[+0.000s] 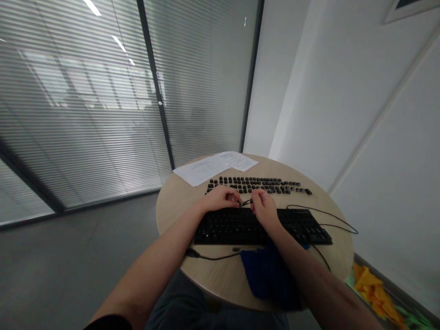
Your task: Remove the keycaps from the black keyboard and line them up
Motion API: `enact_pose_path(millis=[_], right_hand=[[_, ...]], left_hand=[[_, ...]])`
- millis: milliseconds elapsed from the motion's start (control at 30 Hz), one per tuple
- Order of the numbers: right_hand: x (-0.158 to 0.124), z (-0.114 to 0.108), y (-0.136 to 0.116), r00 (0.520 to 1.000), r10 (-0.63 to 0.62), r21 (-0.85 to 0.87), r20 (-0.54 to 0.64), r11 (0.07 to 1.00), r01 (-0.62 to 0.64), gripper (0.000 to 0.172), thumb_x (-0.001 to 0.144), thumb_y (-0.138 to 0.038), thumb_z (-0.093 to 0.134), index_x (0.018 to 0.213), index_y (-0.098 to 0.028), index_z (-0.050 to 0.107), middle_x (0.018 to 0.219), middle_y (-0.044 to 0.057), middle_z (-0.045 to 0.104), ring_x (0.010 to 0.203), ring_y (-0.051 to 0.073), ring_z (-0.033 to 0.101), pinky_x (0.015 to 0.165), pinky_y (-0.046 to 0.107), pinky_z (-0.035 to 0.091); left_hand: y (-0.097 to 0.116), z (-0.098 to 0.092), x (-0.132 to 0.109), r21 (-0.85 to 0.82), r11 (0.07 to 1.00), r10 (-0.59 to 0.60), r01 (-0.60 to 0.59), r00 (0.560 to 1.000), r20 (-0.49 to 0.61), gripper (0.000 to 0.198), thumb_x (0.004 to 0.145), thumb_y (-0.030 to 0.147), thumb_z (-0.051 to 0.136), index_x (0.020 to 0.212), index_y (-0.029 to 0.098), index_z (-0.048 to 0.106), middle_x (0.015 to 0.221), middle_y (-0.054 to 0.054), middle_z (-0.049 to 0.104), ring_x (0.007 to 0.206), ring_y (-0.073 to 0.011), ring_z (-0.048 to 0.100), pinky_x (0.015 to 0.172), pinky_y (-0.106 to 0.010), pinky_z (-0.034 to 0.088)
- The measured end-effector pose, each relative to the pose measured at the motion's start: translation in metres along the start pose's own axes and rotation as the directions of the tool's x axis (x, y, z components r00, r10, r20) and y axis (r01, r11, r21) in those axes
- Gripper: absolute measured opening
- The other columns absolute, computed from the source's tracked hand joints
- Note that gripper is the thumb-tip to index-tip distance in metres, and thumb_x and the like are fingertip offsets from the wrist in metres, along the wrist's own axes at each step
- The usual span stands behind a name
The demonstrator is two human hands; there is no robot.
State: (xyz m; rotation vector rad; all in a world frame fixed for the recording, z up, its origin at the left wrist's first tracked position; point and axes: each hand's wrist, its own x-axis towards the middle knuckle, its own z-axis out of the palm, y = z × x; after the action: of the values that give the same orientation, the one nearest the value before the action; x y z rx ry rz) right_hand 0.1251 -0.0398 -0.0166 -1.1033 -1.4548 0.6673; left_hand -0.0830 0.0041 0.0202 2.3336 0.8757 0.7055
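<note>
A black keyboard [230, 229] lies on the round wooden table. Over its far edge, my left hand [222, 198] is closed, fingers curled, with the fingertips near a thin dark wire-like piece [246, 202]. My right hand [265, 210] pinches the other end of that piece above the keyboard. It is too small to tell its exact kind, and whether the left fingertips grip it is partly hidden. Just beyond both hands, loose black keycaps [250, 179] are laid out in rows.
White printed sheets [206, 168] lie at the table's back left. A dark blue cloth [257, 275] hangs at the front edge. Black cables [220, 259] run along the front and right of the table [172, 211]. Orange cloth [373, 288] is on the floor, right.
</note>
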Motion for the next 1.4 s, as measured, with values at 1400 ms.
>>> enact_pose_path(millis=[1400], right_hand=[[0.016, -0.013, -0.002, 0.987, 0.011, 0.125, -0.159, 0.992, 0.009, 0.034, 0.091, -0.051, 0.053, 0.071, -0.023, 0.052, 0.051, -0.006, 0.045, 0.046, 0.013, 0.041, 0.045, 0.025, 0.032]], left_hand=[[-0.041, 0.014, 0.03, 0.737, 0.676, -0.013, 0.019, 1.0, -0.014, 0.013, 0.081, 0.033, 0.07, 0.09, 0.024, 0.073, 0.091, -0.005, 0.073, 0.099, -0.0262, 0.06, 0.095, -0.04, 0.037]])
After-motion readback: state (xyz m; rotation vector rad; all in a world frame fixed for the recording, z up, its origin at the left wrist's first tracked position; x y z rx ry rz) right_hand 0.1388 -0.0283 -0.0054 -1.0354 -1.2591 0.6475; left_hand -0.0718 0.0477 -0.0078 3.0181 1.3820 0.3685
